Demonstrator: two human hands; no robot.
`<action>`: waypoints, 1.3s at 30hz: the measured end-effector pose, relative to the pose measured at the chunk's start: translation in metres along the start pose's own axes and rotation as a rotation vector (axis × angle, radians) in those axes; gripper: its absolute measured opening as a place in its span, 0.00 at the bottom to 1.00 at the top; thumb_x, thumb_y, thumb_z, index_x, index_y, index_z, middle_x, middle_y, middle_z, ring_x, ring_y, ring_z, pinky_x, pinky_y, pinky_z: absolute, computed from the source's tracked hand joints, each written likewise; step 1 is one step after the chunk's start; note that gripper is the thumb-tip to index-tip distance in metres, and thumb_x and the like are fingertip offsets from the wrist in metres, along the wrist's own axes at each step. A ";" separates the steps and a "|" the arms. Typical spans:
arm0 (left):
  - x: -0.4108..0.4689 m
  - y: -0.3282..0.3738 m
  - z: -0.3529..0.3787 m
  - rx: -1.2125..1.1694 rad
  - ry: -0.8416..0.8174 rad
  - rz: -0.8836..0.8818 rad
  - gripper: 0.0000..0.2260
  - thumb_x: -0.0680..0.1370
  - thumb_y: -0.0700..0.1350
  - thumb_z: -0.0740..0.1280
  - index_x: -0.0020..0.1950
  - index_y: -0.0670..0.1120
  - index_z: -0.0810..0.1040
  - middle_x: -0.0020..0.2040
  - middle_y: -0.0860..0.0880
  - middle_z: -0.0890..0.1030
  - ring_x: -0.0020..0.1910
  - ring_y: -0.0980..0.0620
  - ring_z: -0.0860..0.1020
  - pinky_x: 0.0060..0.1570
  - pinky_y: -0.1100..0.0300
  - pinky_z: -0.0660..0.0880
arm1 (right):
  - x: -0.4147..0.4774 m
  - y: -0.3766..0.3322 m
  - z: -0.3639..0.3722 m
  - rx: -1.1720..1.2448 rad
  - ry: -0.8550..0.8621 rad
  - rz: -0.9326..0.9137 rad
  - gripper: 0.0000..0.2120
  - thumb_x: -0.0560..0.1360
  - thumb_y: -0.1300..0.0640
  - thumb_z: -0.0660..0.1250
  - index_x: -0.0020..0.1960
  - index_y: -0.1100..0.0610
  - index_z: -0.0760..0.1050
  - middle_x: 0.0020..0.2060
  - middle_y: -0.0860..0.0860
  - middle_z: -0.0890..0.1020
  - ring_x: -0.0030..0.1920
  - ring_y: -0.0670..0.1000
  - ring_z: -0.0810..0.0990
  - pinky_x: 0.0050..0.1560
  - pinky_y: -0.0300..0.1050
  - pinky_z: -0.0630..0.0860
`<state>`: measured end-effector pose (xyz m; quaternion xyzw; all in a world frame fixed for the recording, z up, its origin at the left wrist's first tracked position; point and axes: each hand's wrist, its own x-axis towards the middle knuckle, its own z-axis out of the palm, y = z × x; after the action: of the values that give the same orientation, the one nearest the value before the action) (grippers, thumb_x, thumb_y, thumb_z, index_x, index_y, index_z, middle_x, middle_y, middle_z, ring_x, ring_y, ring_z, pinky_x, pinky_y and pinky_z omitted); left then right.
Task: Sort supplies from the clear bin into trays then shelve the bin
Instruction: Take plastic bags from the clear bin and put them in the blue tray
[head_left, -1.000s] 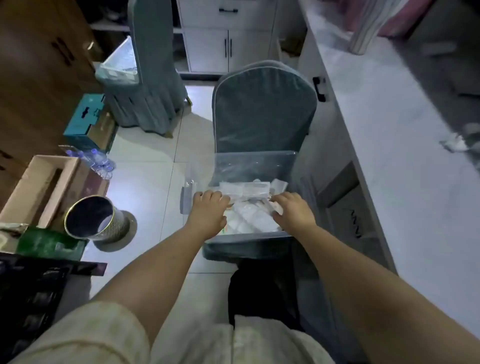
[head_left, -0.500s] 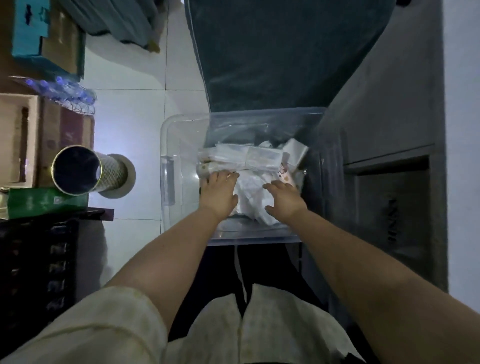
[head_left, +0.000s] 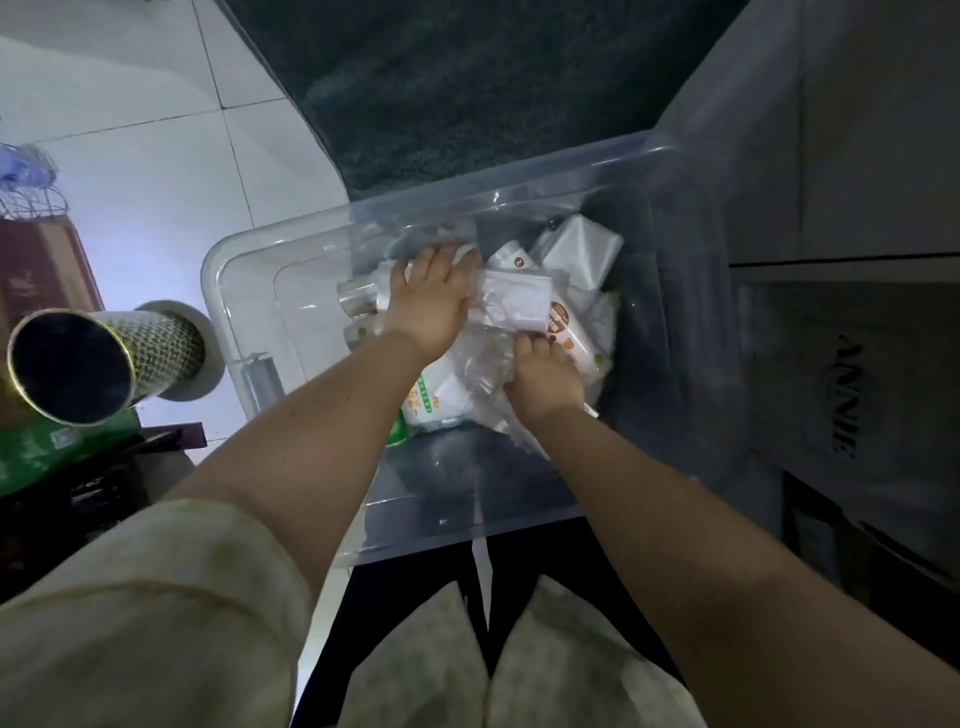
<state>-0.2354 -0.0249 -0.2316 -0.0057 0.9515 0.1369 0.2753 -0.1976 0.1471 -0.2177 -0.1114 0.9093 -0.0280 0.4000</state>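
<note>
Since half a second ago our left hand (head_left: 428, 301) has slid farther into the clear rectangular plastic bin (head_left: 498, 195), toward its far wall. Our right hand (head_left: 545, 374) has drawn back nearer us, and our view sits closer. The bin rests open side up on the dark teal fabric chair seat (head_left: 467, 78), above white floor tiles (head_left: 156, 171) and beside a grey cabinet (head_left: 857, 156). Its long axis runs left to right, rising slightly rightward. Our left hand lies flat, fingers released, on white packets (head_left: 524, 306). Our right hand clenches a crinkled clear plastic bag (head_left: 483, 358). A gold-rimmed mesh metal wastebasket (head_left: 156, 348) stands at left.
</note>
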 end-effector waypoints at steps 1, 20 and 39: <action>0.008 0.002 0.001 0.003 -0.024 0.013 0.25 0.80 0.47 0.59 0.76 0.50 0.58 0.75 0.46 0.62 0.74 0.45 0.57 0.71 0.41 0.51 | 0.001 -0.004 0.002 -0.019 0.002 0.029 0.21 0.75 0.59 0.63 0.65 0.61 0.63 0.61 0.59 0.72 0.62 0.60 0.70 0.58 0.53 0.72; -0.081 0.024 -0.108 -0.002 0.301 0.077 0.12 0.75 0.40 0.68 0.58 0.46 0.79 0.47 0.39 0.77 0.46 0.38 0.75 0.42 0.51 0.69 | -0.073 0.012 -0.085 -0.008 0.279 -0.374 0.15 0.67 0.69 0.66 0.52 0.58 0.75 0.48 0.58 0.79 0.53 0.61 0.74 0.52 0.52 0.67; -0.189 0.127 -0.228 0.057 0.377 0.684 0.09 0.76 0.45 0.65 0.56 0.49 0.80 0.49 0.46 0.77 0.50 0.43 0.74 0.45 0.52 0.69 | -0.277 -0.024 -0.127 -0.151 1.004 -0.136 0.13 0.58 0.68 0.68 0.42 0.58 0.75 0.35 0.54 0.75 0.33 0.56 0.73 0.34 0.50 0.72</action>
<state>-0.2052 0.0253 0.0857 0.2944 0.9358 0.1910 0.0344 -0.1047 0.1814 0.0715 -0.1716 0.9795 -0.0383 -0.0981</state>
